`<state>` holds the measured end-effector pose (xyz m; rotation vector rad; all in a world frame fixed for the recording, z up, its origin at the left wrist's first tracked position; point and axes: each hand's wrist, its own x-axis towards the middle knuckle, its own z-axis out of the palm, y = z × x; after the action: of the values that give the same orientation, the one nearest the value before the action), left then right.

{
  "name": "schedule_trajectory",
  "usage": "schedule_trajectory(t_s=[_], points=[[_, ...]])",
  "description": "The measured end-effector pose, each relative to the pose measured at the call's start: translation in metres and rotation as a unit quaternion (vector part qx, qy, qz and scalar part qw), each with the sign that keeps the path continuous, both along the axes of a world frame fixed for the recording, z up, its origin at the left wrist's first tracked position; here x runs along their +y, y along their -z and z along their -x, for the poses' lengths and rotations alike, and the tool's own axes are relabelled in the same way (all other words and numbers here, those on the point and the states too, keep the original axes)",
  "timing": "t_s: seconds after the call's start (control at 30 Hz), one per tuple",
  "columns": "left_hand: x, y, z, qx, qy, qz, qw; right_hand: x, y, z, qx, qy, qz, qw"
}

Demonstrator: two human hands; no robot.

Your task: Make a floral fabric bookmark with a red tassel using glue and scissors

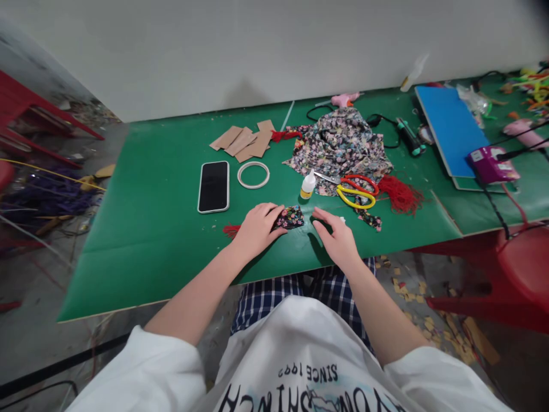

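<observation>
A small strip of dark floral fabric [292, 218] lies flat on the green table, partly covered by my left hand [257, 226]. My left thumb and fingers grip it from its two long sides. Red tassel threads [231, 230] stick out beyond that hand on the left. Just right of the strip, my right hand [337, 232] hovers with thumb and fingers apart, holding nothing. Behind the strip stands a small white glue bottle [307, 186] with a yellow label. Scissors [355, 190] with red and yellow handles rest to its right, blades against a heap of floral cloth [338, 143].
A phone [213, 187], a roll of white tape [253, 175] and brown cardboard pieces [246, 141] lie at left. Rightward are red thread [398, 193], a green-black tool [410, 137], a blue board [450, 129] and a purple box [493, 164]. A pink glue gun [344, 100] lies near the wall.
</observation>
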<state>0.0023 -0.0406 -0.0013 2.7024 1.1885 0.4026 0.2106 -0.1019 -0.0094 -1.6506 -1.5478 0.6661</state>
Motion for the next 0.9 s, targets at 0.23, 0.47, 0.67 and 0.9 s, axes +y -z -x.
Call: schedule_trajectory(t_s=[0.23,0.47,0.67,0.9], points=[[-0.008,0.004,-0.001,-0.049,-0.025,0.018,0.998,0.04,0.001,0.023,-0.101,-0.031,-0.006,0.994],[-0.006,0.009,0.0,-0.062,-0.028,0.007,0.998,0.044,0.008,0.027,-0.085,-0.047,-0.023,0.995],[0.0,0.011,-0.003,-0.046,-0.025,-0.012,0.999,0.038,0.012,0.024,-0.143,-0.078,-0.068,0.984],[-0.005,0.004,-0.001,-0.075,-0.048,-0.006,0.996,0.028,0.008,0.021,-0.186,0.009,-0.119,0.975]])
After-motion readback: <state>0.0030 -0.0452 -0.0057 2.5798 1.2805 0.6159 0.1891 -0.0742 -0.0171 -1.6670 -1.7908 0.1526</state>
